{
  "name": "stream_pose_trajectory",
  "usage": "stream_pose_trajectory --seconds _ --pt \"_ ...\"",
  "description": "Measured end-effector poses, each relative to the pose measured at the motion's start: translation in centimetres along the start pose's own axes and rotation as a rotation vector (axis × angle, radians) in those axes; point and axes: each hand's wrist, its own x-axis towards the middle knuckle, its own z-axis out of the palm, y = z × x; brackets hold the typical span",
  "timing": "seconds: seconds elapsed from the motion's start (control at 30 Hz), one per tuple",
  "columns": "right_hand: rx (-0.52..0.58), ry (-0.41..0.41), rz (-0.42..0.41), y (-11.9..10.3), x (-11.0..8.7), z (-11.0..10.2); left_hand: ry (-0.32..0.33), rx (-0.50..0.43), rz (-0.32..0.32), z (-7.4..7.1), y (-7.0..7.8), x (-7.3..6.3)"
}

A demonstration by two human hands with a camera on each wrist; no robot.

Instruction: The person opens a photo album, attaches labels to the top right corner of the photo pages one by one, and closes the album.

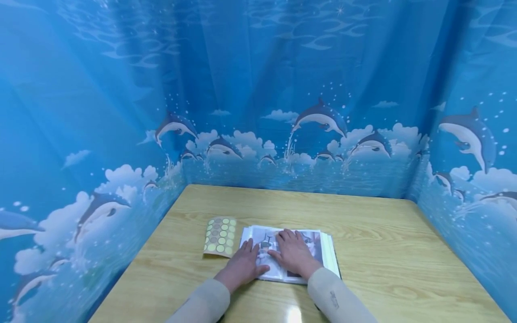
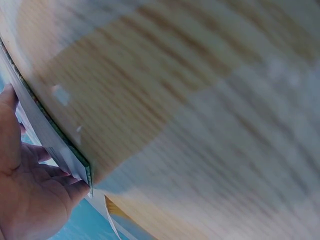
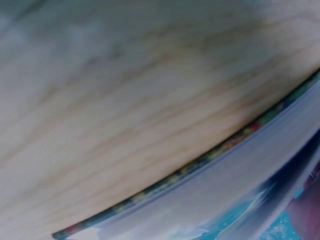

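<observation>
An open photo album (image 1: pixel 330 256) with pictures on its pages lies on the table. My left hand (image 1: pixel 243 265) rests along its left side, fingers extended and thumb over the lower part of the page. My right hand (image 1: pixel 296 255) lies spread on the picture right of the middle. Seen from the left wrist, the left hand (image 2: pixel 37 195) touches the album's edge (image 2: pixel 55 132), fingers slightly bent. From the right wrist, the album's patterned cover edge (image 3: pixel 200 165) and page block show, with only a blurred part of the right hand (image 3: pixel 306 215).
Just left of the album lies a sheet of round yellowish stickers (image 1: pixel 220 236). The wood-grain table (image 1: pixel 387 251) reaches back to a blue curtain (image 1: pixel 250 89) printed with dolphins, which encloses the far side and both flanks.
</observation>
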Motion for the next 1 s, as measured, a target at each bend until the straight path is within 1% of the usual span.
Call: stream_pose_trajectory --seconds 0.2,0.37,0.57,0.8,1.0 --pt "-0.012 -0.016 0.019 0.3 0.3 0.0 0.006 0.001 0.008 0.0 0.1 0.0" --pt "-0.017 -0.025 0.036 0.4 0.7 0.1 -0.006 -0.007 -0.002 -0.2 0.1 0.0" --pt "0.007 -0.027 0.034 0.2 1.0 0.2 -0.012 -0.009 -0.013 -0.3 0.4 -0.1" --pt "0.000 -0.026 0.033 0.1 1.1 0.3 0.000 0.010 -0.004 -0.3 0.2 -0.1" --pt "0.028 -0.034 0.028 0.0 0.9 0.3 0.007 0.017 0.002 -0.3 0.2 -0.2"
